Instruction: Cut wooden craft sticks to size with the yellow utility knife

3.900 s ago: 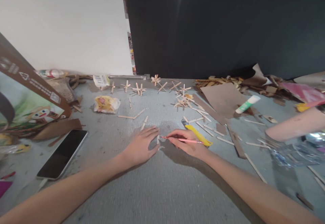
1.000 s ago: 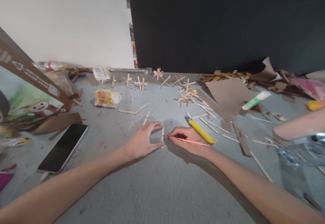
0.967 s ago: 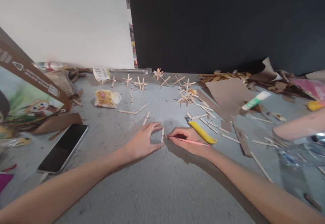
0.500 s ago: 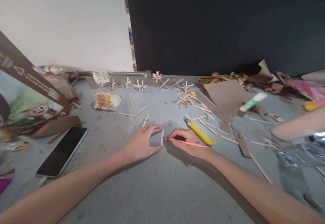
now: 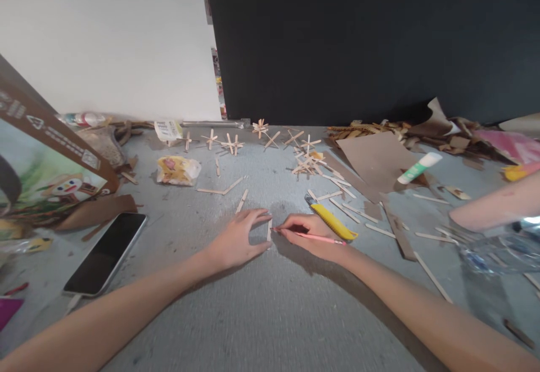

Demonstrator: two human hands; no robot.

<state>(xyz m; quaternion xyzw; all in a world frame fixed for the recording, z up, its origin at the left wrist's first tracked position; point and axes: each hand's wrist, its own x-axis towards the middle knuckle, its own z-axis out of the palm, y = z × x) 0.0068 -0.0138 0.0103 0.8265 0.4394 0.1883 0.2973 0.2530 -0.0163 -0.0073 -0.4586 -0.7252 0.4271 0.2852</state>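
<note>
A short wooden stick (image 5: 269, 230) lies upright in the view at the middle of the grey table. My left hand (image 5: 238, 238) holds it at both ends, thumb at the near end and a finger at the far end. In my right hand (image 5: 314, 236) is a pink pencil (image 5: 321, 239), its tip touching the stick's right side or just beside it. Another stick (image 5: 242, 201) lies beyond my left hand. A yellow cutter (image 5: 334, 221) rests right behind my right hand.
Small stick stars (image 5: 230, 144) stand along the back. A phone (image 5: 105, 255) and a printed box (image 5: 54, 158) are at the left. Loose sticks, cardboard (image 5: 373, 161), a glue tube (image 5: 420, 168), a clear plastic item (image 5: 498, 252) and another person's arm (image 5: 498, 200) are at the right.
Both hands keep nearly the same pose on the stick and pencil. The view has shifted very slightly.
</note>
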